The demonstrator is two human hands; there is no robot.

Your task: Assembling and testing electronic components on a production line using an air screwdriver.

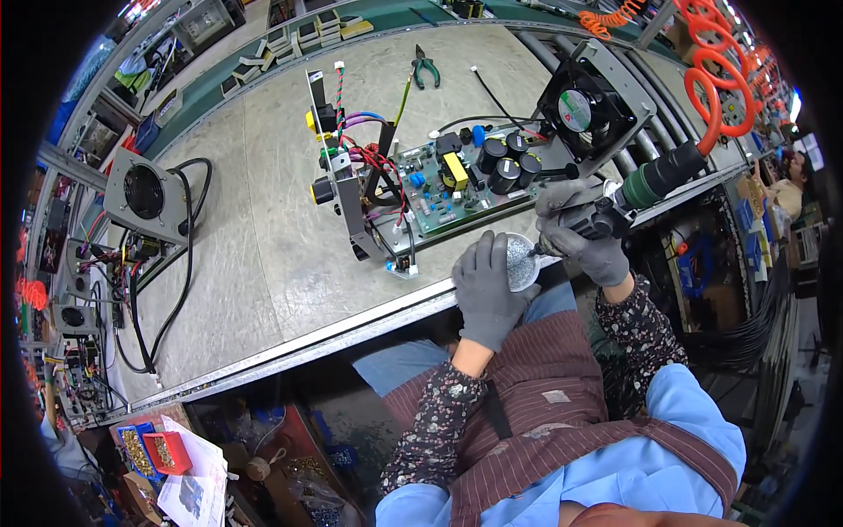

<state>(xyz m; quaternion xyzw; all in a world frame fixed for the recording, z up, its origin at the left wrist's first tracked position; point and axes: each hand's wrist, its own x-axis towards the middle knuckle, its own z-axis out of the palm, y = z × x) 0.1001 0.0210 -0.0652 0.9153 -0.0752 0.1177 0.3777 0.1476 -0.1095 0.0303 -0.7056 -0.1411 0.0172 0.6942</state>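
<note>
In a crowded workshop, a pale, scuffed bench [263,193] is being bordered by a bright metal edge. By that edge, a small round white bowl [533,280], filled with fine silvery metal pieces [518,253], is being held by the grey-gloved left hand [490,290], its fingers being laid close together and curved along the bowl's side. A green-and-black power driver [657,182], joined to a glossy orange coiled hose [714,97], is being gripped by the closed right hand [584,239], and its slim tip is being pointed into the bowl. At the lower left, small brassy pieces are being contained in a red plastic bin [182,460] and a blue bin [150,474]. On the bench, smooth black cylinders are being carried by a flat green circuit board [436,213].
</note>
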